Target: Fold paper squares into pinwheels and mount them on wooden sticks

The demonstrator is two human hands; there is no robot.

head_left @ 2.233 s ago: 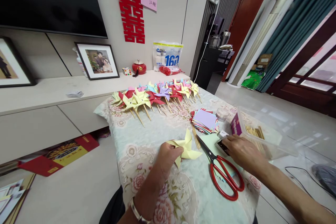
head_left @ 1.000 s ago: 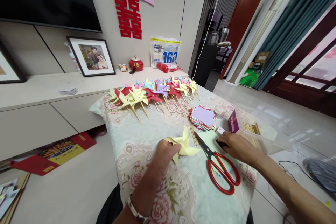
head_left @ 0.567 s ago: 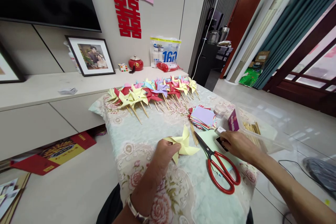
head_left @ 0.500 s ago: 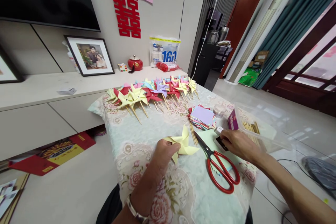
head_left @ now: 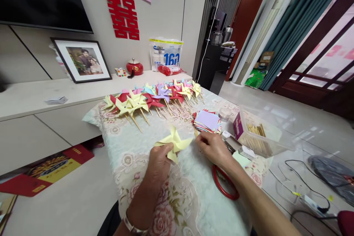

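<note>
**Yellow pinwheel folded, stick not yet on**

The left hand (head_left: pixel 159 160) is closed on the lower edge of a pale yellow paper pinwheel (head_left: pixel 174 142), pinching it between thumb and fingers and holding it just above the surface (head_left: pixel 171 191), near its middle. The right hand (head_left: pixel 212 147) sits just to the right of the pinwheel, fingers curled narrow with the tips drawn together; whether they pinch something small I cannot tell, as the fingertips are turned away from the camera.

The pinwheel looks fully folded, with its blades spread in a star shape, but no stick shows on it, so by my reading it is shaped and not yet mounted. It lies nearly flat, face tilted up toward the camera; its widest span runs left to right, with one long blade pointing right toward the right hand and another pointing up and away.

Under the right wrist lie red-handled scissors (head_left: pixel 222 184), only the handle loops showing. Just beyond the right hand are a stack of coloured paper squares (head_left: pixel 207 121), a few loose sticks beside it, and a clear plastic box (head_left: pixel 262 132) holding more sticks. At the far end of the surface a row of finished pinwheels (head_left: pixel 155 97) on sticks lies side by side, heads away from the person and sticks pointing back, which suggests many are done and the paper stack is what remains.
</note>
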